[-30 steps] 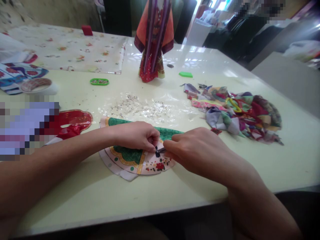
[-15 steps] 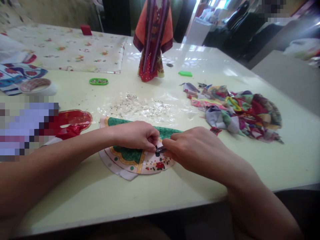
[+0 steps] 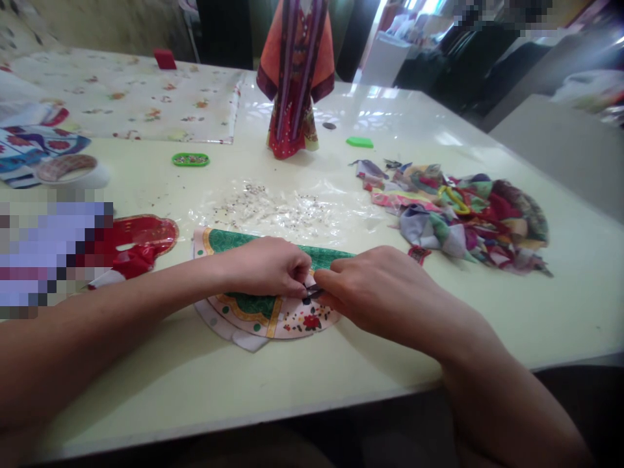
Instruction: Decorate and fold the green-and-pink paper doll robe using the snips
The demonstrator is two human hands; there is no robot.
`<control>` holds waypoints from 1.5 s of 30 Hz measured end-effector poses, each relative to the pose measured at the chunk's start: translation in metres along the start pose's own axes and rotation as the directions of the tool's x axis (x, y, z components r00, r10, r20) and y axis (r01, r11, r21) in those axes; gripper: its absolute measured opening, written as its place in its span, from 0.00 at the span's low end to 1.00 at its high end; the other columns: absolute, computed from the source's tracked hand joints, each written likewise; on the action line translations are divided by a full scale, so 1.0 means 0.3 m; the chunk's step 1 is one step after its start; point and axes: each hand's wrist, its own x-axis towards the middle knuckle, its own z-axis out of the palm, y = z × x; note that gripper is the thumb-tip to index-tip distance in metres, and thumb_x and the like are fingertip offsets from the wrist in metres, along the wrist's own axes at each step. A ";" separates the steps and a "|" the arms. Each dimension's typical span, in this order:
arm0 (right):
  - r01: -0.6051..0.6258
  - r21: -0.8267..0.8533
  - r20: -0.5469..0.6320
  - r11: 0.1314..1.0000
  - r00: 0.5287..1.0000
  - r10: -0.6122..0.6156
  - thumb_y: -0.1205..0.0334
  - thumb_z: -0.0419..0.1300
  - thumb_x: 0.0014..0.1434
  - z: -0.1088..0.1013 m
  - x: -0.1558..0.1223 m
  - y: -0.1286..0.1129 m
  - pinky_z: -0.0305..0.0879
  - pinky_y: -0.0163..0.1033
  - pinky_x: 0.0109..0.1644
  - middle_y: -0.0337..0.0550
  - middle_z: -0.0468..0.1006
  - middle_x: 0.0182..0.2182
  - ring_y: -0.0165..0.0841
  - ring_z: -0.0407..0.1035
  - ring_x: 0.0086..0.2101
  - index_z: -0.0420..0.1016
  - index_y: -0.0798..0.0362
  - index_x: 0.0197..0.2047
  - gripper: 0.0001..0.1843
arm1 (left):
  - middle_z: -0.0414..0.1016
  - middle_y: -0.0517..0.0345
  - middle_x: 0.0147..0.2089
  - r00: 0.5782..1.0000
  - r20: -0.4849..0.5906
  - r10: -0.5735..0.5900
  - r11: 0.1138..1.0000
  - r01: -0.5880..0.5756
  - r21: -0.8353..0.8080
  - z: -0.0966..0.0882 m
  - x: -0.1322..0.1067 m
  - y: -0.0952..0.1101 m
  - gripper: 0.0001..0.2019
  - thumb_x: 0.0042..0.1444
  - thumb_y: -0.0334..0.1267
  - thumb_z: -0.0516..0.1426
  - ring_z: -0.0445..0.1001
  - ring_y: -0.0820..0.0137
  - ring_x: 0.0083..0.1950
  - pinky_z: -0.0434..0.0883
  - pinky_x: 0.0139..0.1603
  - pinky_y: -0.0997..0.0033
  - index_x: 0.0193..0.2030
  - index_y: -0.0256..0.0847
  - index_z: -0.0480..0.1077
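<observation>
Under the left hand [image 3: 266,268], patterned fabric [image 3: 273,317].

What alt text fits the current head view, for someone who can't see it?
A person's left hand and right hand work close together over a green and pink patterned cloth on a pale table, the right holding a dark tool. Beyond are clear plastic strewn with tiny bits and a robed figure; fabric scraps are heaped rightward.

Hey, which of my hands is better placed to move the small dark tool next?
Your right, most likely: the right hand seems to hold the small dark tool over the patterned cloth. The left hand lies across that cloth, close to the tool's tip.
</observation>
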 end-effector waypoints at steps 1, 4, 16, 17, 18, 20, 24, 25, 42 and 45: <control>0.001 0.000 -0.003 1.000 1.000 -0.001 0.68 0.54 0.60 0.002 0.000 0.000 0.32 0.41 0.27 0.37 0.71 0.19 0.26 0.51 0.17 0.68 0.52 0.29 0.07 | 0.71 0.62 0.25 1.000 -0.001 -0.001 1.000 0.001 0.007 0.001 0.000 0.001 0.07 0.50 0.41 0.59 0.64 0.73 0.26 0.52 0.26 0.71 0.27 0.42 0.69; -0.003 0.003 0.000 1.000 1.000 0.003 0.67 0.54 0.60 0.004 -0.002 0.001 0.32 0.41 0.27 0.37 0.71 0.19 0.26 0.52 0.17 0.69 0.53 0.29 0.08 | 0.71 0.62 0.25 1.000 -0.002 -0.002 1.000 0.003 0.026 0.002 0.001 0.004 0.07 0.50 0.41 0.59 0.64 0.72 0.26 0.52 0.26 0.71 0.27 0.42 0.69; -0.144 0.046 0.127 0.989 0.982 0.137 0.54 0.56 0.62 -0.027 -0.001 0.049 0.37 0.38 0.28 0.37 0.73 0.20 0.27 0.57 0.20 0.72 0.52 0.29 0.13 | 0.75 0.63 0.29 0.998 0.065 -0.018 0.999 0.021 -0.035 -0.010 0.001 -0.002 0.06 0.51 0.43 0.60 0.68 0.73 0.29 0.56 0.27 0.73 0.33 0.44 0.72; -0.152 0.049 0.140 0.987 0.980 0.144 0.54 0.56 0.62 -0.024 0.003 0.052 0.37 0.38 0.28 0.37 0.72 0.19 0.27 0.57 0.20 0.72 0.52 0.29 0.13 | 0.75 0.63 0.30 0.997 0.077 -0.018 0.998 0.022 -0.050 -0.014 0.001 -0.003 0.06 0.51 0.43 0.60 0.68 0.73 0.29 0.56 0.27 0.74 0.34 0.44 0.73; -0.160 0.056 0.152 0.986 0.977 0.150 0.55 0.56 0.61 -0.022 0.007 0.054 0.37 0.38 0.28 0.37 0.72 0.19 0.27 0.57 0.20 0.73 0.51 0.29 0.13 | 0.75 0.63 0.30 0.996 0.091 -0.020 0.998 0.026 -0.063 -0.019 -0.001 -0.003 0.06 0.51 0.42 0.60 0.69 0.73 0.30 0.57 0.27 0.74 0.34 0.44 0.73; -0.174 0.072 0.167 0.982 0.973 0.160 0.55 0.56 0.61 -0.019 0.011 0.057 0.37 0.38 0.28 0.37 0.72 0.19 0.27 0.57 0.20 0.73 0.51 0.29 0.12 | 0.76 0.62 0.31 0.991 0.129 -0.020 0.996 0.032 -0.088 -0.030 -0.005 -0.002 0.07 0.52 0.41 0.59 0.70 0.73 0.30 0.58 0.28 0.74 0.36 0.44 0.74; -0.193 0.103 0.179 0.976 0.969 0.173 0.54 0.56 0.61 -0.015 0.012 0.063 0.37 0.37 0.28 0.37 0.70 0.19 0.27 0.56 0.20 0.74 0.51 0.29 0.13 | 0.77 0.61 0.34 0.985 0.168 -0.047 0.995 0.061 -0.082 -0.056 -0.024 0.015 0.08 0.53 0.38 0.57 0.71 0.72 0.33 0.60 0.29 0.75 0.39 0.43 0.76; -0.192 0.108 0.177 0.975 0.969 0.171 0.53 0.55 0.61 -0.013 0.012 0.065 0.37 0.37 0.28 0.37 0.70 0.19 0.27 0.56 0.20 0.74 0.51 0.30 0.14 | 0.78 0.61 0.34 0.988 0.142 -0.058 0.996 0.068 -0.063 -0.063 -0.029 0.020 0.09 0.54 0.38 0.57 0.71 0.72 0.33 0.61 0.30 0.75 0.39 0.43 0.76; -0.240 0.362 0.026 0.901 0.968 0.248 0.48 0.54 0.61 0.021 0.019 0.225 0.42 0.37 0.30 0.37 0.67 0.23 0.27 0.55 0.24 0.65 0.51 0.29 0.17 | 0.70 0.61 0.29 0.934 -0.325 -0.148 0.985 0.169 0.038 -0.169 -0.068 -0.026 0.08 0.54 0.41 0.56 0.65 0.74 0.29 0.59 0.29 0.74 0.37 0.40 0.73; -0.212 0.383 0.033 0.899 0.976 0.216 0.48 0.55 0.60 0.036 0.029 0.226 0.41 0.37 0.29 0.36 0.66 0.22 0.27 0.54 0.24 0.63 0.52 0.27 0.17 | 0.69 0.62 0.28 0.968 -0.231 -0.098 0.994 0.108 0.030 -0.126 -0.057 0.005 0.07 0.53 0.40 0.57 0.65 0.74 0.28 0.58 0.28 0.74 0.36 0.40 0.73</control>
